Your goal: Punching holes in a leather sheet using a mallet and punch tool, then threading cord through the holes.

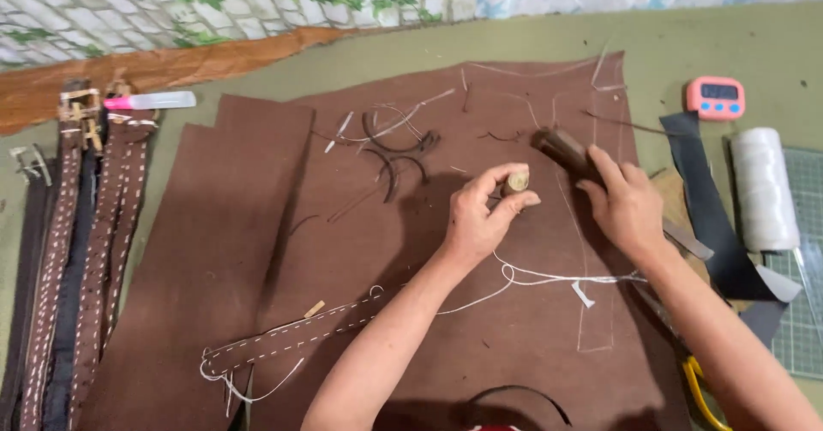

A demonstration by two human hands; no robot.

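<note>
Fingers of the left hand [480, 217] pinch a small tan cylinder [516, 180] upright over the leather sheet [283, 217]; the right hand [624, 204] closes on a dark strap end [561, 148], pressing it flat. White thread [549, 277] trails below toward a stitched strap [291, 337].

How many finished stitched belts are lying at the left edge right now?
3 with clear white stitching: one outer stitched belt, one middle, one right. Darker straps between them may hide more. A separate stitched strap lies mid-sheet.
</note>
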